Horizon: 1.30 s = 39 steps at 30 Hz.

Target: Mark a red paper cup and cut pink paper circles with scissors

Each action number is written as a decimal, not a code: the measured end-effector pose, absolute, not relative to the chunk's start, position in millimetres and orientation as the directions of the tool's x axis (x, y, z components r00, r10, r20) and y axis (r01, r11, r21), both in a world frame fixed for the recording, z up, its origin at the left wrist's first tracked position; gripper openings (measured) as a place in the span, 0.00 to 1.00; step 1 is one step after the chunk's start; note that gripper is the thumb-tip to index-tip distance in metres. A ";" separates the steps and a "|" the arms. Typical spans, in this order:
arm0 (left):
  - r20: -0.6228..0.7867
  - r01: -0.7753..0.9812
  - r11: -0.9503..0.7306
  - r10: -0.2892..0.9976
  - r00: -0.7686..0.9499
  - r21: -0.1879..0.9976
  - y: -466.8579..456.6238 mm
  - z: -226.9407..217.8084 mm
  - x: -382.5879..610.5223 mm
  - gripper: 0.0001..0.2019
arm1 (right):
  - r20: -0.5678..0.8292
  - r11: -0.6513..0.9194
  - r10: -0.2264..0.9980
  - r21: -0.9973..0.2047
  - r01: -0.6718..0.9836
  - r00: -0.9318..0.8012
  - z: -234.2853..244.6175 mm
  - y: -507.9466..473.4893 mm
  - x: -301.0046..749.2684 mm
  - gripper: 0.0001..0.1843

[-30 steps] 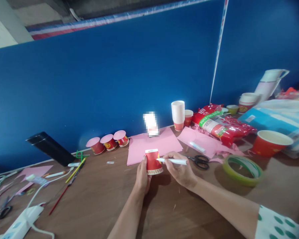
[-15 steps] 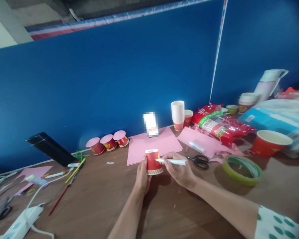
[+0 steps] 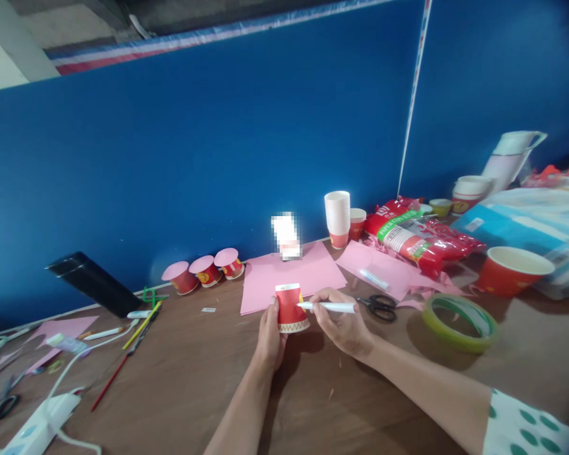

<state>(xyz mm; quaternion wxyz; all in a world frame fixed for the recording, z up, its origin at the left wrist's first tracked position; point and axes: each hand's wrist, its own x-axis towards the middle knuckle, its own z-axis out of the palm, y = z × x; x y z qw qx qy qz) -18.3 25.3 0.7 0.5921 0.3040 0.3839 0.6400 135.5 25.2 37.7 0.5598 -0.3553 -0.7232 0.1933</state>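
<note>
A small red paper cup point(image 3: 290, 309) stands upside down on the brown table point(image 3: 189, 392), at the near edge of a pink paper sheet point(image 3: 291, 278). My left hand point(image 3: 269, 338) is closed around the cup's left side and steadies it. My right hand point(image 3: 344, 325) grips a white pen point(image 3: 326, 306) that lies almost level, with its tip touching the cup's right side.
Black scissors point(image 3: 379, 306) and a green tape roll point(image 3: 459, 321) lie right of my hands. Three pink-topped red cups point(image 3: 203, 270) line the blue wall. A white cup stack point(image 3: 337, 218), a red cup packet point(image 3: 420, 237), a red bowl point(image 3: 514, 270), pencils point(image 3: 137, 332) and a power strip point(image 3: 33, 430) surround them.
Nearly nothing has moved; both hands, the cup and the pen keep their places, with only a slight shift of the camera view.
</note>
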 end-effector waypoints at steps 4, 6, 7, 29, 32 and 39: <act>-0.055 -0.519 -0.013 0.992 -0.117 0.855 25.1 0.4 -18.4 0.18 | 0.677 0.679 0.725 -0.670 0.300 -0.129 37.3 25.7 135.6 0.05; -0.057 -0.516 -0.011 0.992 -0.116 0.856 25.0 0.4 -18.4 0.19 | 0.676 0.681 0.723 -0.667 0.301 -0.138 36.8 26.1 135.6 0.06; -0.059 -0.515 -0.008 0.992 -0.115 0.857 25.0 0.5 -18.3 0.19 | 0.676 0.682 0.723 -0.666 0.301 -0.142 36.5 26.3 135.6 0.06; -0.017 -0.442 -0.033 0.994 -0.108 0.896 23.0 0.1 -17.2 0.19 | 0.671 0.677 0.729 -0.678 0.285 -0.134 37.7 25.1 135.4 0.05; -0.024 -0.450 -0.026 0.994 -0.105 0.893 23.0 0.0 -17.1 0.19 | 0.668 0.674 0.732 -0.678 0.295 -0.137 37.4 25.3 135.5 0.06; -0.018 -0.452 -0.032 0.994 -0.105 0.891 23.5 -0.1 -17.1 0.19 | 0.652 0.660 0.745 -0.689 0.301 -0.142 35.6 25.4 134.7 0.05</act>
